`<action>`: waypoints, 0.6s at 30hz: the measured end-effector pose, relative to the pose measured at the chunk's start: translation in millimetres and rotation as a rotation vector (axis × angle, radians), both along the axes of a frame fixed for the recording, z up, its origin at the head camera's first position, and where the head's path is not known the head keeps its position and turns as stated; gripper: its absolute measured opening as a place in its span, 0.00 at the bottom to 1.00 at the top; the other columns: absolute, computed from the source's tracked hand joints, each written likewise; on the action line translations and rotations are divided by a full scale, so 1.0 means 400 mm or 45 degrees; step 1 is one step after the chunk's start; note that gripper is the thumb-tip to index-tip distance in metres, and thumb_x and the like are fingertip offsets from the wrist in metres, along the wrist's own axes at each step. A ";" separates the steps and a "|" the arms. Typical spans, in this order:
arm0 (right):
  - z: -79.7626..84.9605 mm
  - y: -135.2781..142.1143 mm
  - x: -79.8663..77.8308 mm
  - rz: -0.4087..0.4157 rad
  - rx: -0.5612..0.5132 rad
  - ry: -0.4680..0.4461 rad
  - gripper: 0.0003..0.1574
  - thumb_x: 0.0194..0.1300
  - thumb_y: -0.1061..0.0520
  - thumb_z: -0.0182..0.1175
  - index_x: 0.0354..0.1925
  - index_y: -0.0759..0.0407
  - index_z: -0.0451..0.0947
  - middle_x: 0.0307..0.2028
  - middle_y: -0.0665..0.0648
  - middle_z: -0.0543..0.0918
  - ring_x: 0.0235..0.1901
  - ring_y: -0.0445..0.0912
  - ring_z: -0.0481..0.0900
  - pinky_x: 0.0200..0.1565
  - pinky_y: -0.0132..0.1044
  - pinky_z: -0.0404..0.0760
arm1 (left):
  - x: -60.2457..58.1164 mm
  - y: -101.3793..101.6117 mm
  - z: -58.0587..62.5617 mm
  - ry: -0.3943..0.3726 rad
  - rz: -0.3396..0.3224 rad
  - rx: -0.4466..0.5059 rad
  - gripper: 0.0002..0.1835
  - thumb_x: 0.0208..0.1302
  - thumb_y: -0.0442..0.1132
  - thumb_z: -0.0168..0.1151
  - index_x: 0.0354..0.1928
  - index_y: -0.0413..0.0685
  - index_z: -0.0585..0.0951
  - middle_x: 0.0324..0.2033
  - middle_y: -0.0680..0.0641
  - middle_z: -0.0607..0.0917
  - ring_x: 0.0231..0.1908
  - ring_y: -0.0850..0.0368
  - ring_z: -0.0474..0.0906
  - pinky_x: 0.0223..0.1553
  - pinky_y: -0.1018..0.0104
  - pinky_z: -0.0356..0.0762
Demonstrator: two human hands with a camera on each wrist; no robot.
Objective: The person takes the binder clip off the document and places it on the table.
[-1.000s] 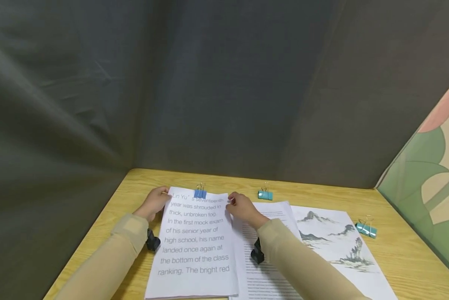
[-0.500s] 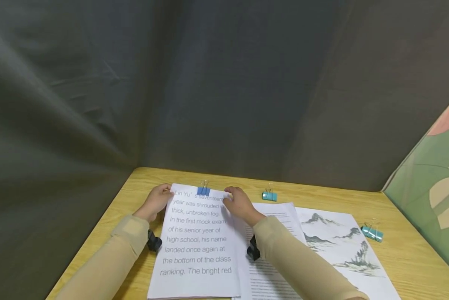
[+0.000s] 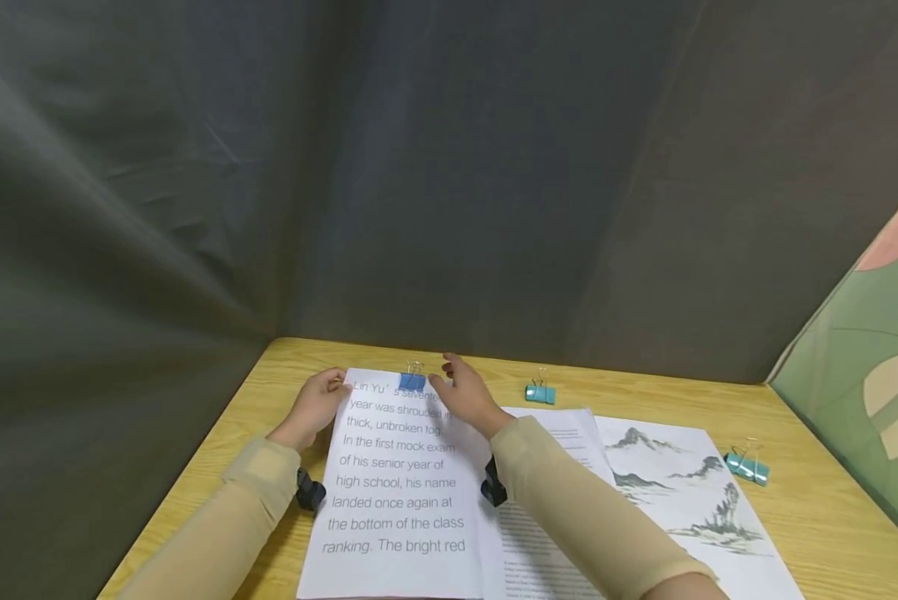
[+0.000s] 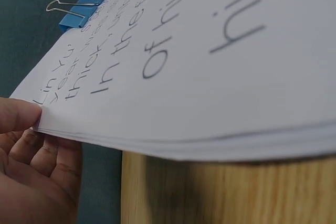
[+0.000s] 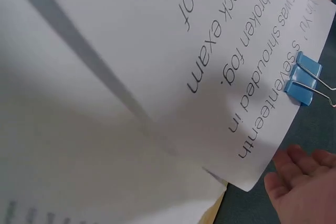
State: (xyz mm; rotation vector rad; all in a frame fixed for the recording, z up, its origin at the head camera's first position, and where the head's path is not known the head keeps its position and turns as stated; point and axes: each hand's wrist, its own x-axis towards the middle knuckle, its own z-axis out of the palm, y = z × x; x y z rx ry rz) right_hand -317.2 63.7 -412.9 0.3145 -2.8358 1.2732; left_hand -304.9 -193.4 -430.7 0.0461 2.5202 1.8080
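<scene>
A stack of printed sheets (image 3: 389,575) in large type bears a blue binder clip (image 3: 412,382) at the middle of its top edge, wire handles standing up. My left hand (image 3: 314,410) pinches the stack's top left corner, thumb on top and the other fingers curled beneath, as the left wrist view shows. In that view the stack's near edge is raised above the wooden table. My right hand (image 3: 467,396) is at the top right corner, just right of the clip, fingers spread and relaxed. The right wrist view shows its palm (image 5: 310,195) beside the paper edge, holding nothing.
Small-print pages (image 3: 546,542) lie right of the stack, partly under my right sleeve. Beyond them is a sheet with an ink mountain painting (image 3: 674,475). One teal binder clip (image 3: 541,394) lies behind the pages, another (image 3: 747,468) at the right. A dark curtain (image 3: 494,183) backs the table.
My right hand has left the stack's top right corner and moved left toward the blue binder clip, its fingers opening. The left hand keeps its hold. The view has shifted slightly.
</scene>
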 end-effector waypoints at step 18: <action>-0.001 -0.012 -0.008 0.113 -0.018 -0.067 0.35 0.84 0.43 0.42 0.78 0.60 0.63 0.74 0.61 0.68 0.74 0.59 0.63 0.72 0.54 0.61 | 0.019 0.023 0.003 0.105 -0.012 -0.007 0.10 0.80 0.31 0.50 0.52 0.35 0.80 0.40 0.39 0.85 0.32 0.52 0.81 0.33 0.63 0.77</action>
